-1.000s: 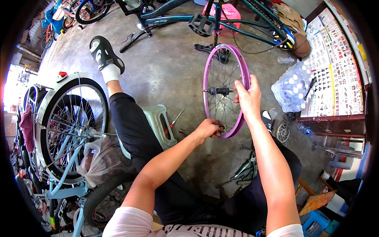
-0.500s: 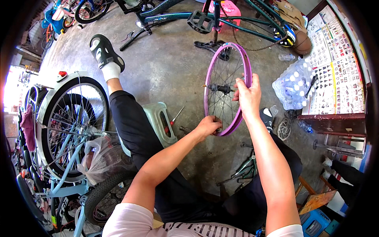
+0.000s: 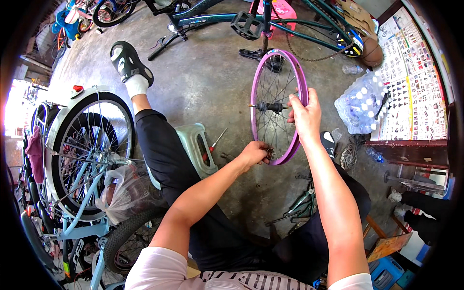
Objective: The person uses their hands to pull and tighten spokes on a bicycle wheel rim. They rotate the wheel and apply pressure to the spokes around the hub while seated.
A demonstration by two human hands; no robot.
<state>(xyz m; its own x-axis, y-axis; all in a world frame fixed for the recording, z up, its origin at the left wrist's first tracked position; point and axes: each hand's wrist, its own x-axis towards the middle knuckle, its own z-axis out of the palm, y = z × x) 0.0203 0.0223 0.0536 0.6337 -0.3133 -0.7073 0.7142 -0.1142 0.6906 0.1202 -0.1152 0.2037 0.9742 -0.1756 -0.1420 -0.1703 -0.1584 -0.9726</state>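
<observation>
A bare bicycle wheel with a purple rim [image 3: 298, 75], thin dark spokes and a black hub [image 3: 269, 107] stands upright in front of me, with no tyre on it. My right hand [image 3: 305, 115] is closed round the rim's right side, thumb toward the spokes. Low on the wheel, my left hand [image 3: 255, 153] pinches a small round metal tool [image 3: 270, 152], seemingly a spoke wrench, against the spokes by the inner edge of the rim. The fingers partly cover that tool.
A pale green stool [image 3: 193, 145] and a screwdriver [image 3: 217, 140] are left of the wheel. Light blue bicycle parts [image 3: 82, 193] crowd the left side. A dark teal bicycle frame [image 3: 208, 20] lies beyond. Wrapped water bottles [image 3: 360, 104] sit at right; tools [image 3: 302, 205] lie between my legs.
The wheel has shifted and turned slightly in my hands. My left fingers have moved a little, and the small round tool shows more clearly. My right hand keeps its grip on the rim.
</observation>
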